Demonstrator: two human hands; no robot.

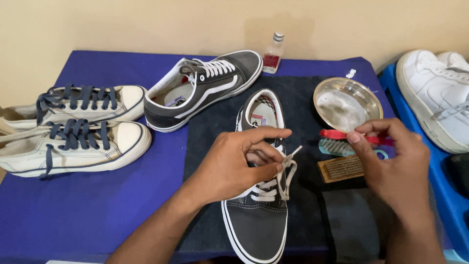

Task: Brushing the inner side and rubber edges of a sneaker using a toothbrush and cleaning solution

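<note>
A dark grey sneaker (257, 222) with white laces lies toe toward me on a black mat (210, 127). My left hand (239, 164) rests over its tongue and pinches the end of a white lace (289, 161) between thumb and fingers. My right hand (395, 166) hovers to the right with fingers curled, thumb and forefinger touching a red-handled brush (337, 134). Its matching sneaker (205, 88) lies on its side further back.
A pair of cream sneakers with navy laces (73, 132) sits at the left on a blue cloth (97, 205). A metal bowl of soapy water (348, 104), a small bottle (273, 54), a teal brush (334, 147) and a wooden brush (342, 168) are nearby. White sneakers (439, 98) lie far right.
</note>
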